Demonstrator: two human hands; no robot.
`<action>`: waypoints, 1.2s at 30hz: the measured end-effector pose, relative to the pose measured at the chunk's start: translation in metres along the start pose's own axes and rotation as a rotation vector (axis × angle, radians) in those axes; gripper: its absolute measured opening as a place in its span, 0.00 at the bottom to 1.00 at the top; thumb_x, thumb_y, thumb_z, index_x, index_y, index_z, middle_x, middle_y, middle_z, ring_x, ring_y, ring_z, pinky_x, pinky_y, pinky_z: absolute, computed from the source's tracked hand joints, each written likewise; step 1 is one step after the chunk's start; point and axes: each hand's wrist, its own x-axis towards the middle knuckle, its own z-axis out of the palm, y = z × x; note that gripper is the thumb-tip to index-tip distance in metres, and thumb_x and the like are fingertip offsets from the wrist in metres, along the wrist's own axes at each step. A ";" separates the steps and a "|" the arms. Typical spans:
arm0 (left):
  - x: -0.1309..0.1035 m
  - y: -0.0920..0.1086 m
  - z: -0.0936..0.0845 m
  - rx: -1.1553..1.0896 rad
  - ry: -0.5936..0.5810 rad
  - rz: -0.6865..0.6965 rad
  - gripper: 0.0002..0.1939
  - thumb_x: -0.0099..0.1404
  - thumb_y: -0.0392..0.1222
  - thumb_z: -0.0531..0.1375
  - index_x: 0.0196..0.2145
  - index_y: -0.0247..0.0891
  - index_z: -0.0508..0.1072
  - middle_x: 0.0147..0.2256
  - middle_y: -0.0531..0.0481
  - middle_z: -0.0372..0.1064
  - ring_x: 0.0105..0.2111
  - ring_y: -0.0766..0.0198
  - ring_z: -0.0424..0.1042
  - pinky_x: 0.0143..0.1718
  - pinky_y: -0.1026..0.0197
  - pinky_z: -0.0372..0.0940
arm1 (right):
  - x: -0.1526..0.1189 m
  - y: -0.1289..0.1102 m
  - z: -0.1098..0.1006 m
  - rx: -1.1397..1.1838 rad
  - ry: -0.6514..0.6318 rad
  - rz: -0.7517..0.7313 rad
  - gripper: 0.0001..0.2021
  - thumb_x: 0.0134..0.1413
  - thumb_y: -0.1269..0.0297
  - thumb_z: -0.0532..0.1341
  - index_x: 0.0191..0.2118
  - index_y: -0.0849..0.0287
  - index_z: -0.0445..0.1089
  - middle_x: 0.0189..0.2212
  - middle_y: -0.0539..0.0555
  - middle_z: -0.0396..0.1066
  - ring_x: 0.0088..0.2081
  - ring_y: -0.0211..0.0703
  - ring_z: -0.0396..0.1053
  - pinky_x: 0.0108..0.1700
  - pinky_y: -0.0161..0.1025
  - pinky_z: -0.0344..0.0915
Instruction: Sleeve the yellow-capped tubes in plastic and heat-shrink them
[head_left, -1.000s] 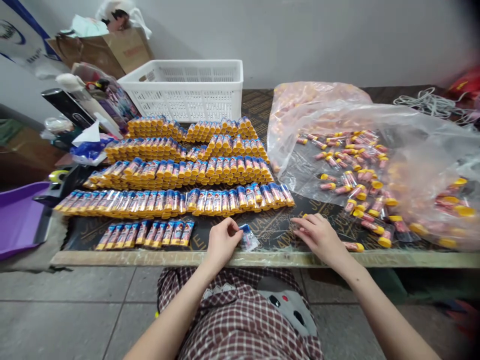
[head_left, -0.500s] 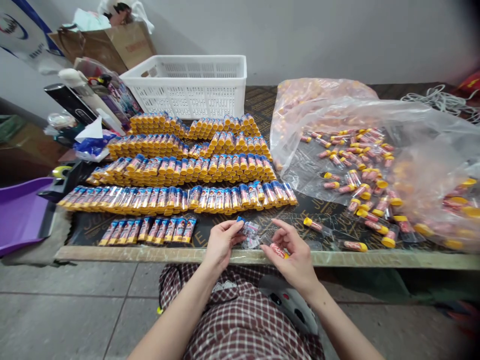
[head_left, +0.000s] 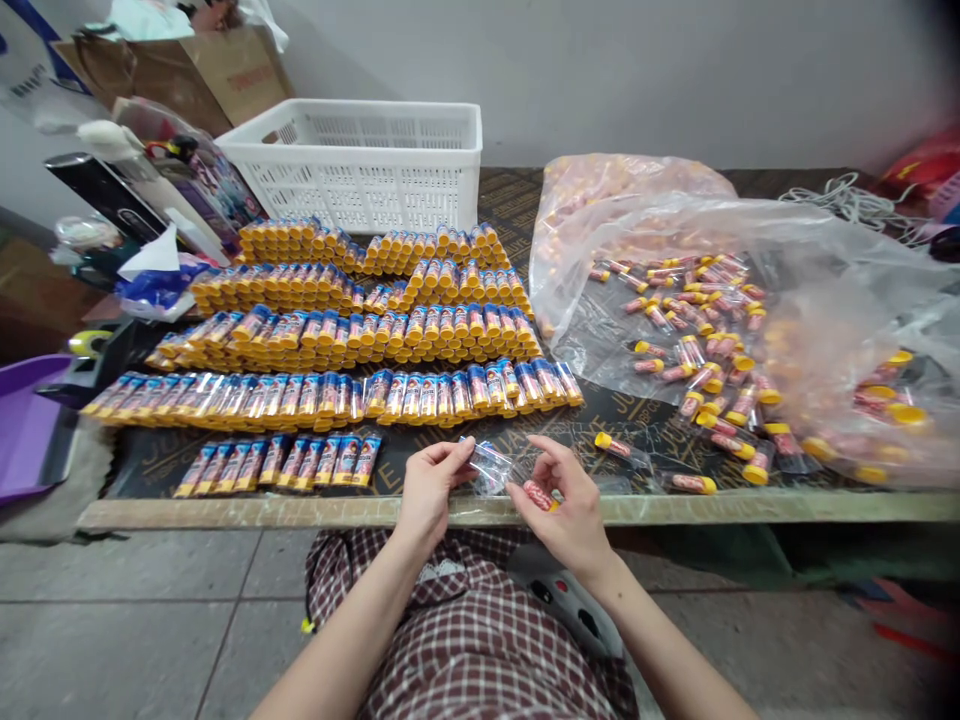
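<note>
My left hand (head_left: 429, 492) pinches the edge of a crinkled clear plastic piece with blue and pinkish marks (head_left: 492, 466) between thumb and fingers. Close by on the right, my right hand (head_left: 571, 510) has its fingers curled round a yellow-capped clear tube (head_left: 537, 494) with red-and-white contents. The tube's clear end points toward the plastic piece; whether they touch I cannot tell. Left of my hands lies a short row of blue-topped, yellow-bottomed tubes (head_left: 279, 464). More such tubes form long stacked rows (head_left: 337, 398) behind it.
Loose yellow-capped tubes (head_left: 705, 378) spill from a large clear plastic bag (head_left: 637, 205) on the right. A white plastic basket (head_left: 360, 185) stands behind the rows. At the left are a black bottle (head_left: 112, 200) and a purple dustpan (head_left: 34, 430). A wooden edge (head_left: 247, 512) borders the table's front.
The whole view has shifted slightly. Between my hands, the plastic piece is turned and looks more spread out. My right hand still has the tube.
</note>
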 end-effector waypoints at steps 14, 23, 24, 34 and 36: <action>-0.018 -0.002 0.014 0.021 -0.203 -0.061 0.21 0.42 0.38 0.71 0.33 0.34 0.68 0.27 0.52 0.74 0.25 0.70 0.71 0.30 0.66 0.68 | -0.002 -0.002 0.002 0.000 -0.032 -0.153 0.26 0.44 0.66 0.66 0.50 0.55 0.57 0.35 0.52 0.60 0.32 0.41 0.62 0.33 0.39 0.66; -0.010 0.018 0.004 -0.004 -0.199 -0.101 0.27 0.41 0.35 0.71 0.39 0.33 0.67 0.29 0.49 0.74 0.25 0.68 0.72 0.29 0.66 0.68 | -0.008 0.009 -0.002 0.298 -0.181 -0.171 0.27 0.42 0.80 0.56 0.51 0.53 0.59 0.42 0.55 0.58 0.41 0.44 0.64 0.41 0.44 0.68; -0.012 0.019 0.005 0.020 -0.237 -0.123 0.26 0.41 0.35 0.71 0.39 0.33 0.68 0.29 0.49 0.74 0.26 0.68 0.72 0.30 0.66 0.68 | -0.007 0.010 -0.002 0.255 -0.162 -0.190 0.28 0.42 0.80 0.56 0.52 0.52 0.58 0.42 0.55 0.59 0.40 0.44 0.64 0.41 0.45 0.68; -0.027 0.010 0.009 0.188 -0.405 -0.230 0.15 0.46 0.45 0.69 0.25 0.32 0.70 0.23 0.53 0.69 0.23 0.72 0.68 0.27 0.69 0.64 | -0.005 0.009 -0.003 0.283 -0.269 -0.210 0.42 0.38 0.79 0.56 0.62 0.51 0.46 0.60 0.58 0.51 0.60 0.56 0.53 0.57 0.55 0.58; -0.028 0.009 0.009 0.192 -0.401 -0.234 0.16 0.46 0.46 0.69 0.25 0.32 0.70 0.23 0.53 0.70 0.23 0.72 0.68 0.28 0.68 0.64 | -0.007 0.010 -0.001 0.324 -0.272 -0.188 0.42 0.37 0.79 0.56 0.62 0.51 0.46 0.58 0.58 0.55 0.58 0.54 0.56 0.57 0.52 0.60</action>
